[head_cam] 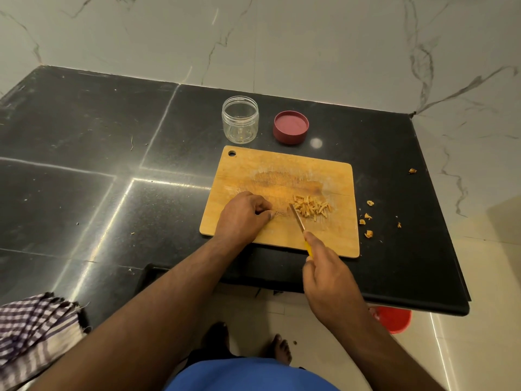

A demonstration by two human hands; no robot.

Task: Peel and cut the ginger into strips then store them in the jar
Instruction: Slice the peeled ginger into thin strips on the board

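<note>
Head view: on the board, the right hand grips the knife, pushing strips together (probably for scooping). The left hand, curled, steadies nearby. The jar waits behind, open.

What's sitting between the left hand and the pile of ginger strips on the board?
In the head view, only the knife blade and bare cutting board lie between the left hand and the ginger strips.
</note>
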